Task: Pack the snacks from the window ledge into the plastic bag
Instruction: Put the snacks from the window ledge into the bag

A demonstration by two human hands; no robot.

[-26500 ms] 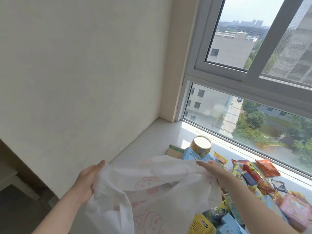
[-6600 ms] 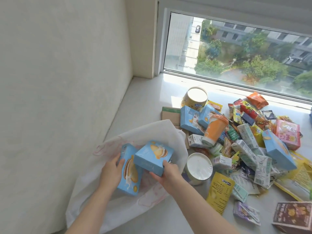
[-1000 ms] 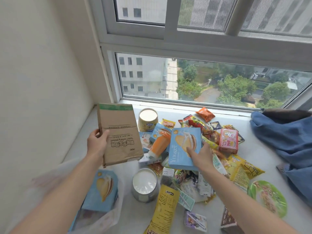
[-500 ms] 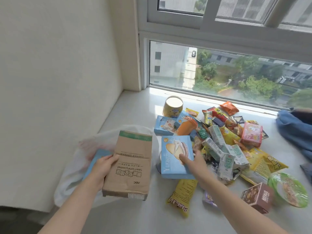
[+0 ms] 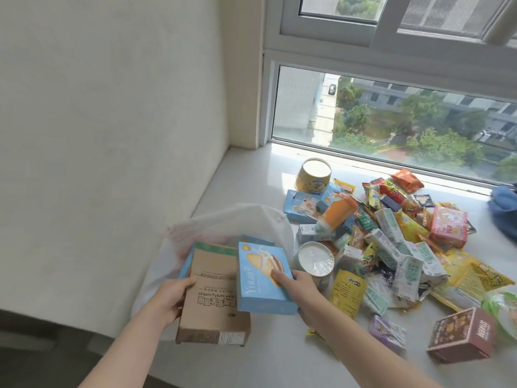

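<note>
The plastic bag [image 5: 223, 228], thin and white with faint pink print, lies at the left end of the window ledge [image 5: 243, 175] with its mouth gaping toward the person, and at least one blue box already shows inside. Both hands hover at that mouth, each gripping a carton, probably so two go in at one stroke: the left hand [image 5: 170, 298] clasps a brown kraft box [image 5: 212, 301] by its left edge, thumb over the face, and the right hand [image 5: 296, 287] holds a light blue biscuit box [image 5: 263, 278] from its right side, thumb on the printed biscuit. The brown box is upside down to the viewer; its English line seems to read "smart safety pocket", above larger Chinese characters. The blue box carries a word like "Yuole" along its side, not sharp enough to be sure. To the right the snack pile [image 5: 391, 242] waits unpacked, and a brown carton [image 5: 461, 334] near the front edge reads "HERBUS", or close to it
</note>
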